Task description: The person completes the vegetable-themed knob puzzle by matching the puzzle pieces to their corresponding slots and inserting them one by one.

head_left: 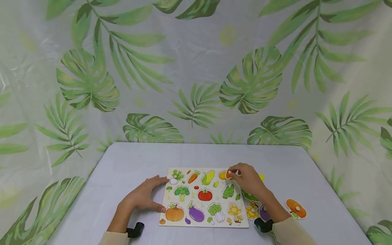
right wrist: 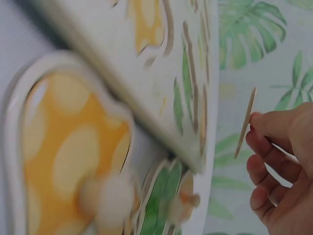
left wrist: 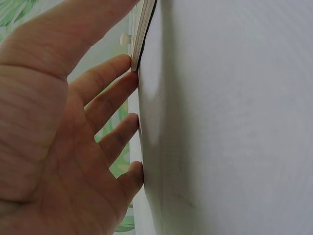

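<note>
A wooden vegetable puzzle board lies flat on the table. My left hand spreads along its left side, thumb by the pumpkin picture and fingers near the radish picture's corner; the left wrist view has fingertips right at the board's edge. Between thumb and fingers, my right hand pinches a thin orange wooden puzzle piece. In the head view that piece overlaps the yellow-orange picture at the board's top right corner. The fingers hide much of the piece's face.
Several loose knobbed pieces lie right of the board, partly under my right forearm: a spotted mushroom piece, a purple piece and a green piece. Farther right is an orange knobbed piece. A leaf-print curtain hangs behind the table.
</note>
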A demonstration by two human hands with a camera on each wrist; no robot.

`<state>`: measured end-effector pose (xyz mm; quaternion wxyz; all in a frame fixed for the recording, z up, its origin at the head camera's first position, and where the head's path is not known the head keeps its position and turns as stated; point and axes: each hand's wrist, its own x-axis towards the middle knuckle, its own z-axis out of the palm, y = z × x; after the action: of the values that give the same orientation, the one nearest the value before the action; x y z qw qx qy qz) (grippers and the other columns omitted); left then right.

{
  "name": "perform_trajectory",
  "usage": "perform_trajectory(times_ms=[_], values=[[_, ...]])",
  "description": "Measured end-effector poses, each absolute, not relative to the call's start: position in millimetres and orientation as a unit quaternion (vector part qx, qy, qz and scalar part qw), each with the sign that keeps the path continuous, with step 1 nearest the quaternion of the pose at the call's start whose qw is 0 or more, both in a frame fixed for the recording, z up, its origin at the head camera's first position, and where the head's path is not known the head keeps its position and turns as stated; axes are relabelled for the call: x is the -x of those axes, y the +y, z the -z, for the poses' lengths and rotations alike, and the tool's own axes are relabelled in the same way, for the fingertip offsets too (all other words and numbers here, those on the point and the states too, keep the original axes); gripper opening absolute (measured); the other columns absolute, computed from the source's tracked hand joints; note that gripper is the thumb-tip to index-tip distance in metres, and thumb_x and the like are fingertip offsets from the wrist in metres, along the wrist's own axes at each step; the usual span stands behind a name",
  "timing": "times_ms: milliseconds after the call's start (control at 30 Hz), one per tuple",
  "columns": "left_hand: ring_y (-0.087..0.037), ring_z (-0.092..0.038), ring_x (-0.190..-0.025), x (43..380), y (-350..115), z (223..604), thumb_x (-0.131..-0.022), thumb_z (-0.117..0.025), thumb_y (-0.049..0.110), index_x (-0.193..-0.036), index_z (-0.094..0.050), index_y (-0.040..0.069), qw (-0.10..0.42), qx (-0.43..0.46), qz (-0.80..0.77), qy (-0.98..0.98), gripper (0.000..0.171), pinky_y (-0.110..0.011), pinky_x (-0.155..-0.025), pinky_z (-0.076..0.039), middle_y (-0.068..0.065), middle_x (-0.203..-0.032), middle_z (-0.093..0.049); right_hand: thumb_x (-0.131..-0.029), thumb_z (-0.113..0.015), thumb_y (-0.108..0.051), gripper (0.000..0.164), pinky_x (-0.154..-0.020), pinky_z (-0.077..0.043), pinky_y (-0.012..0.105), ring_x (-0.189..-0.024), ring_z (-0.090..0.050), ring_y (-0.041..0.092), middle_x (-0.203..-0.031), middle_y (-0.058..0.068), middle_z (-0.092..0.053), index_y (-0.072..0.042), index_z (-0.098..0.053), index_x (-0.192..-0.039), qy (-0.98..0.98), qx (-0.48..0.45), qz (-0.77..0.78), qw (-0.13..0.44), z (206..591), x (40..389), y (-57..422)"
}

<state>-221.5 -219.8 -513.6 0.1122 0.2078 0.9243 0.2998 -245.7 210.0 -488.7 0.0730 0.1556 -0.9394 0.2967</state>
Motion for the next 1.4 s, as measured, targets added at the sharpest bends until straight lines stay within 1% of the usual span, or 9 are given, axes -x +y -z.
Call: perform_trajectory(times_ms=[267,367,433,600,667,833,1033,1400], values=[[-0.040,-0.025,-0.157,220.0,-218.8,516.5,-0.061,-0.097,0.051,-0.152,-0.051,0.023,0.118,-0.207,-0.304,0.922,0.106,-0.065,-0.128,-0.012,-0.006,-0.162,-0.044,-0.096,-0.073,-0.019,0.014,-0.076,-0.055,0.030,-0.089,-0.059,0.013,-0.106,-0.001,-0.074,-0.015,-0.080,-0.109,-0.931,-0.160,-0.323,0.059,491.2,250.8,182.5],[-0.040,-0.026,-0.156,219.3,-217.8,517.0,-0.061,-0.097,0.052,-0.152,-0.051,0.022,0.115,-0.212,-0.304,0.922,0.106,-0.066,-0.128,-0.013,-0.007,-0.162,-0.044,-0.096,-0.074,-0.019,0.014,-0.079,-0.055,0.031,-0.090,-0.060,0.013,-0.107,-0.002,-0.074,-0.016,-0.080,-0.109,-0.928,-0.161,-0.331,0.051,492.6,252.7,173.0],[-0.040,-0.027,-0.156,219.2,-217.8,517.2,-0.061,-0.096,0.052,-0.152,-0.051,0.021,0.113,-0.214,-0.302,0.922,0.106,-0.066,-0.128,-0.013,-0.007,-0.161,-0.045,-0.096,-0.075,-0.020,0.013,-0.080,-0.055,0.031,-0.090,-0.060,0.012,-0.105,-0.004,-0.074,-0.017,-0.080,-0.108,-0.929,-0.162,-0.330,0.046,493.7,254.1,166.4],[-0.040,-0.027,-0.156,219.6,-219.0,517.4,-0.061,-0.097,0.052,-0.151,-0.052,0.021,0.110,-0.217,-0.297,0.923,0.106,-0.067,-0.127,-0.014,-0.006,-0.160,-0.047,-0.096,-0.075,-0.020,0.010,-0.074,-0.052,0.027,-0.085,-0.055,0.010,-0.096,-0.010,-0.072,-0.020,-0.080,-0.104,-0.929,-0.172,-0.325,0.040,497.0,259.1,149.5],[-0.040,-0.027,-0.156,219.9,-219.4,517.5,-0.061,-0.097,0.052,-0.151,-0.052,0.022,0.110,-0.217,-0.296,0.924,0.106,-0.066,-0.127,-0.014,-0.006,-0.160,-0.047,-0.096,-0.075,-0.020,0.009,-0.074,-0.051,0.026,-0.084,-0.054,0.010,-0.093,-0.011,-0.070,-0.020,-0.080,-0.102,-0.928,-0.176,-0.326,0.038,496.9,260.5,142.4],[-0.039,-0.027,-0.156,220.9,-220.6,517.9,-0.061,-0.096,0.053,-0.152,-0.051,0.022,0.111,-0.217,-0.294,0.924,0.106,-0.066,-0.128,-0.014,-0.006,-0.161,-0.046,-0.096,-0.074,-0.022,0.007,-0.076,-0.051,0.029,-0.083,-0.054,0.012,-0.088,-0.011,-0.068,-0.021,-0.081,-0.099,-0.928,-0.183,-0.324,0.033,497.4,262.7,125.8],[-0.039,-0.027,-0.156,222.2,-222.2,516.4,-0.061,-0.096,0.053,-0.152,-0.051,0.022,0.110,-0.213,-0.294,0.925,0.106,-0.066,-0.128,-0.014,-0.006,-0.161,-0.046,-0.097,-0.074,-0.022,0.008,-0.077,-0.052,0.029,-0.083,-0.054,0.011,-0.088,-0.011,-0.067,-0.019,-0.080,-0.100,-0.928,-0.194,-0.316,0.030,504.2,267.8,110.8],[-0.040,-0.028,-0.156,224.2,-220.8,518.7,-0.061,-0.095,0.055,-0.151,-0.053,0.021,0.104,-0.220,-0.293,0.925,0.105,-0.066,-0.127,-0.015,-0.005,-0.160,-0.048,-0.096,-0.074,-0.021,0.011,-0.066,-0.048,0.022,-0.074,-0.052,0.008,-0.085,-0.008,-0.064,-0.016,-0.078,-0.105,-0.930,-0.201,-0.305,0.027,506.5,269.3,90.8]])
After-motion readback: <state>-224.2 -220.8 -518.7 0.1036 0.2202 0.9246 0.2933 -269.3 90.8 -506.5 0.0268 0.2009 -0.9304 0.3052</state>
